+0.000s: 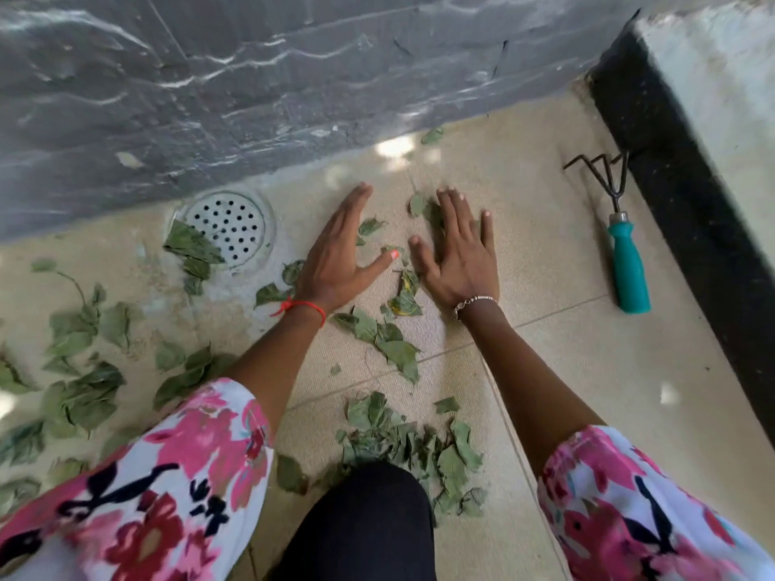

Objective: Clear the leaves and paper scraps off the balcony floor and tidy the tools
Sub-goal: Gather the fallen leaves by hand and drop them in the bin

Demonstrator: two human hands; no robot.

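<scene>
Green leaves lie scattered over the beige floor tiles. My left hand lies flat with straight fingers on the tiles, small leaves beside its fingers. My right hand is flat too, its fingers over a few leaves. Between my wrists lies a loose trail of leaves, and a bigger heap sits by my knee. More leaves spread out at the left. A small hand rake with a teal handle lies on the floor at the right, apart from both hands.
A round metal floor drain sits left of my left hand, with a leaf on its edge. A grey stone wall borders the floor at the back. A black raised ledge runs along the right side.
</scene>
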